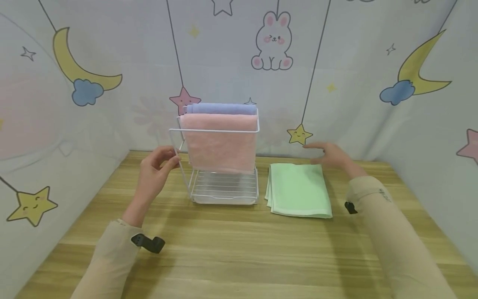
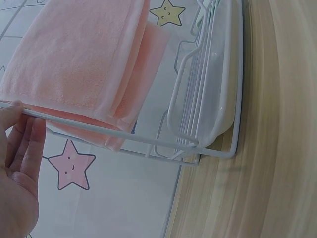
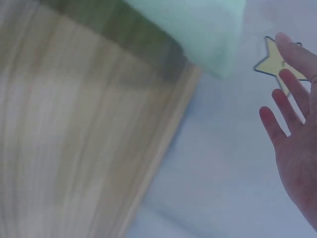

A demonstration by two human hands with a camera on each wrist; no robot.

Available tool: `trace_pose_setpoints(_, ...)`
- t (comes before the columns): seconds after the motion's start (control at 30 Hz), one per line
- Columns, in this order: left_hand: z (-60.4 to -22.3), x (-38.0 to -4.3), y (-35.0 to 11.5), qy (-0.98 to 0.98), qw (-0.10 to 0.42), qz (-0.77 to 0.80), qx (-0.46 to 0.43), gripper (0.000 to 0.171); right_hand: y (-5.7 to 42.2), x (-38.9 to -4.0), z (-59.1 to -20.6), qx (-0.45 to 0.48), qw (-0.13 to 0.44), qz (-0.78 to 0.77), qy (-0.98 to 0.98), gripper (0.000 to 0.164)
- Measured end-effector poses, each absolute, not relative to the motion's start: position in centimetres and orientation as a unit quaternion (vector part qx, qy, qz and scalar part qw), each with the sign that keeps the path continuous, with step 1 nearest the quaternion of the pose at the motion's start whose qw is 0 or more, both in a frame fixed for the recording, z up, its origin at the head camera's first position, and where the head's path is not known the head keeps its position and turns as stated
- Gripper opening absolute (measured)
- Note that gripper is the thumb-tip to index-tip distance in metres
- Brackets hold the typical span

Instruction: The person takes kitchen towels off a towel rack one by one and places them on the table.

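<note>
A white wire towel rack (image 1: 214, 131) stands on the wooden table. Over its bars hang a pink towel (image 1: 220, 143) in front and a blue towel (image 1: 224, 109) behind. My left hand (image 1: 154, 170) pinches the rack's left side wire between thumb and fingers, as the left wrist view also shows near the pink towel (image 2: 79, 54). To the right of the rack lies a folded green towel (image 1: 298, 191). My right hand (image 1: 330, 155) hovers by the green towel's far right corner with fingers extended and nothing held; the right wrist view shows the fingers spread.
The rack's base holds a pale tray (image 1: 224, 200) under several wires. Behind the table (image 1: 239, 249) hangs a white cloth backdrop (image 1: 231, 62) printed with moons, stars and a rabbit, and it wraps round both sides.
</note>
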State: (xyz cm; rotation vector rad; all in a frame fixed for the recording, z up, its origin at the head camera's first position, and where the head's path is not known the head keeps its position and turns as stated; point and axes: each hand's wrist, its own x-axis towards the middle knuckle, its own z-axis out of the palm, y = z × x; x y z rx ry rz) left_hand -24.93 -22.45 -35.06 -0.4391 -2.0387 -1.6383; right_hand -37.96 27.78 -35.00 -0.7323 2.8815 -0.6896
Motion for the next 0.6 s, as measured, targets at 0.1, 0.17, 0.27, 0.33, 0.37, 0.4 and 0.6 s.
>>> trace_pose_setpoints(0.1, -35.1, -24.9, -22.5, -0.744, 0.244, -0.601, -0.161, 0.028, 27.5, -38.0, -33.7, -0.247, 0.031, -0.241, 0.938, 0.054)
trace_pose_setpoints(0.17, -35.1, -24.9, -22.4, -0.741, 0.247, -0.603, -0.162, 0.025, 27.2, -38.0, -32.6, -0.252, 0.024, -0.250, 0.934, 0.055)
trace_pose_setpoints(0.27, -35.1, -24.9, -22.4, -0.736, 0.253, -0.605, -0.168, 0.022, 26.4, -38.0, -30.9, -0.260, 0.011, -0.253, 0.932, 0.056)
trace_pose_setpoints(0.33, -35.1, -24.9, -22.4, -0.733, 0.258, -0.605, -0.172, 0.020, 25.8, -38.0, -29.7, -0.270, -0.001, -0.251, 0.929, 0.055)
trace_pose_setpoints(0.37, -35.1, -24.9, -22.5, -0.732, 0.259, -0.606, -0.175, 0.021, 25.5, -38.1, -29.2, -0.275, -0.011, -0.251, 0.928, 0.054)
trace_pose_setpoints(0.4, -35.1, -25.0, -22.5, -0.733, 0.259, -0.603, -0.177, 0.021, 25.2, -38.1, -28.6, -0.279, -0.020, -0.250, 0.927, 0.053)
trace_pose_setpoints(0.6, -35.0, -24.8, -22.7, -0.750, 0.246, -0.589, -0.172, 0.022, 23.4, -37.8, -25.7, -0.300, -0.062, -0.245, 0.920, 0.048)
